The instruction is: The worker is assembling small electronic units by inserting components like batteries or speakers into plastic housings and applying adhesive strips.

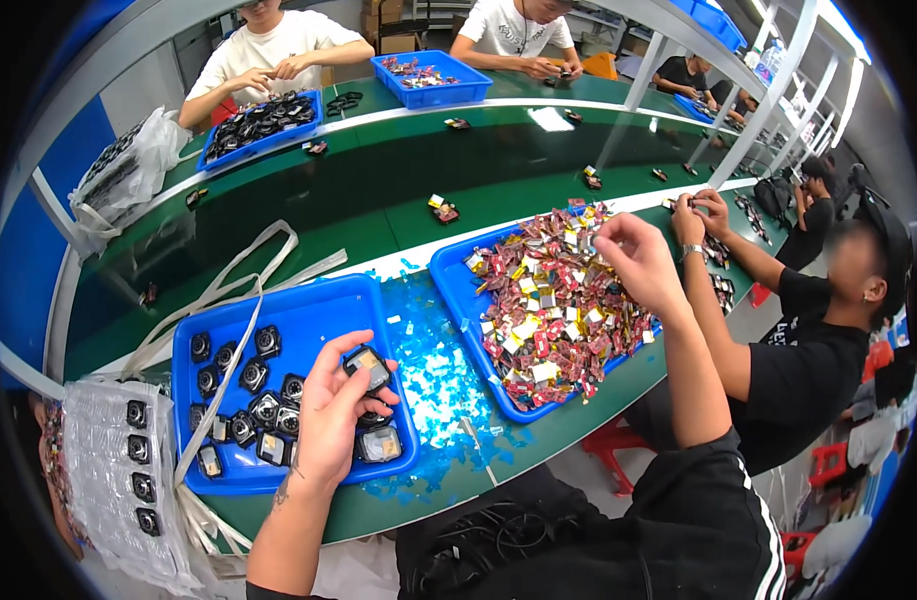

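My left hand [330,405] is closed round a black square watch case [366,368], its inner side showing a pale rectangular part. It is above the right side of a blue tray [278,300] in which several more black watch cases [254,374] lie. My right hand [638,258] hovers over a second blue tray [458,290], its fingers curled together; anything between the fingertips is too small to make out. That tray is heaped with small dark-red circuit boards carrying silver and yellow parts [548,320].
Blue film scraps [433,385] litter the green bench between the trays. White straps [243,310] cross the left tray. Bubble wrap with watch cases [108,470] lies at the left. Boards dot the green belt [348,220]. A co-worker [808,350] sits close at right; others work opposite.
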`<control>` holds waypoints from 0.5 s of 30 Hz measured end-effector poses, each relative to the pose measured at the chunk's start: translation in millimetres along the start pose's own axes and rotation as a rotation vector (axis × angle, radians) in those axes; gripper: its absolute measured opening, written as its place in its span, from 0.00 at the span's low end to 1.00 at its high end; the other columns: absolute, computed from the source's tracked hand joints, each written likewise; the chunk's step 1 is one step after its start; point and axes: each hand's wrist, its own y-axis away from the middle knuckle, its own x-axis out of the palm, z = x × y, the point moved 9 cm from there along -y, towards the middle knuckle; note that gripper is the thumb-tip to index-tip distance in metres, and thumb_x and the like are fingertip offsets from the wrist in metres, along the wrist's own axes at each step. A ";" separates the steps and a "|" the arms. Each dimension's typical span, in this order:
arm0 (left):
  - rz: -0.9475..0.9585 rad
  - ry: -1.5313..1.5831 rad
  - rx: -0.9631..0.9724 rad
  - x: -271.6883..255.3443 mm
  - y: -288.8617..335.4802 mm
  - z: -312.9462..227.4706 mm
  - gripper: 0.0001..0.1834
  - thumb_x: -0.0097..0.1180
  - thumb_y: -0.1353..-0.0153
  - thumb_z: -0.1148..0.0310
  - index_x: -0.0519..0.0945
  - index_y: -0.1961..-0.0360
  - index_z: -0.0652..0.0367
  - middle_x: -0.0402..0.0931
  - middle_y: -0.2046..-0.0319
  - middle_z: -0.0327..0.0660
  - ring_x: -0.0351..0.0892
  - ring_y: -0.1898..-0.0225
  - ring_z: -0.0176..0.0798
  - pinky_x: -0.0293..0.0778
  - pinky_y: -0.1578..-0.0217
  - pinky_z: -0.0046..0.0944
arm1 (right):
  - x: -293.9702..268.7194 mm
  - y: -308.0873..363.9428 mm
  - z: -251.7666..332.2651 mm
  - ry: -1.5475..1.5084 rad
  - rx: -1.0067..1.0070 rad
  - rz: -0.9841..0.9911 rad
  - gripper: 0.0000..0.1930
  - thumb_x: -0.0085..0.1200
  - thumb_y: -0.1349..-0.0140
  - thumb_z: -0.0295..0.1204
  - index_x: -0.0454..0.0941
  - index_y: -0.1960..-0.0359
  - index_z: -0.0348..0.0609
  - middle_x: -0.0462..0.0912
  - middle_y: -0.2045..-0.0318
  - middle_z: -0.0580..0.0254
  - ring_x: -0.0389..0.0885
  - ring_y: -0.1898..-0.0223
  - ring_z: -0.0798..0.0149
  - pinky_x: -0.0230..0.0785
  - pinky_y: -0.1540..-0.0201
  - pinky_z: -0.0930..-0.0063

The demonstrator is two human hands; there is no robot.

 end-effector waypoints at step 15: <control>-0.056 -0.151 0.118 -3.2 5.0 -10.8 0.11 0.52 0.33 0.72 0.77 0.53 0.65 0.77 0.57 0.42 0.78 0.65 0.31 0.75 0.67 0.28 | -5.1 -13.3 -1.8 0.218 0.009 0.054 0.07 0.55 0.40 0.23 0.79 0.62 0.35 0.81 0.74 0.68 0.77 0.70 0.78 0.71 0.67 0.80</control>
